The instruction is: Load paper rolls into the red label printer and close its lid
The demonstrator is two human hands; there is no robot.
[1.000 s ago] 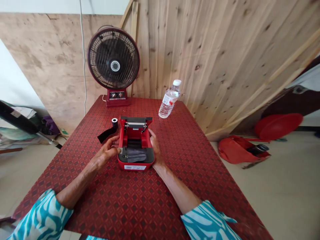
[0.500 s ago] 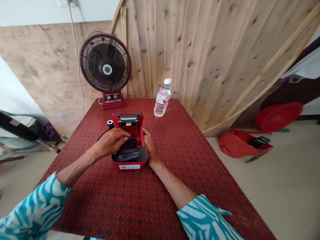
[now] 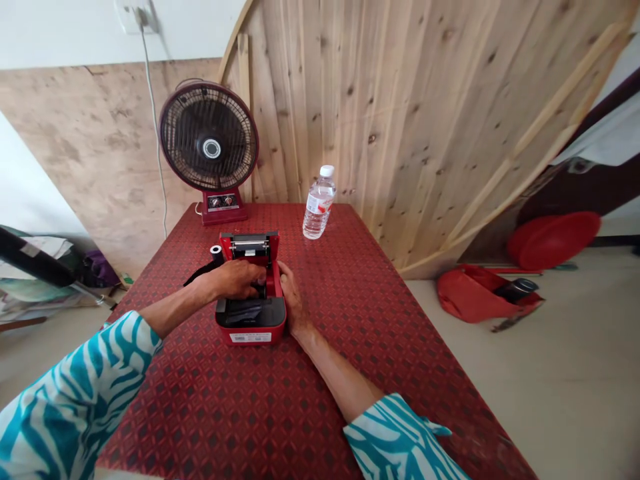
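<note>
A small red printer (image 3: pixel 250 327) with its lid up sits on the red patterned table (image 3: pixel 310 373). My left hand (image 3: pixel 235 279) reaches into the open bay, fingers curled on a dark roll inside. A dark strip lies over the printer's front deck. My right hand (image 3: pixel 289 293) rests against the printer's right side, fingers laid along it. A second small roll (image 3: pixel 216 252) with a black strip trailing from it stands on the table just left of the printer.
A red table fan (image 3: pixel 210 147) stands at the table's far edge, its cord running up the wall. A water bottle (image 3: pixel 318 203) stands right of it. Wooden planks lean behind. On the floor at right lie a red bag (image 3: pixel 480 300) and a red basin (image 3: pixel 553 240).
My left hand has gone from the printer's left side into the open bay and closed on the roll. My right hand stays on the right side. The camera has shifted slightly.
</note>
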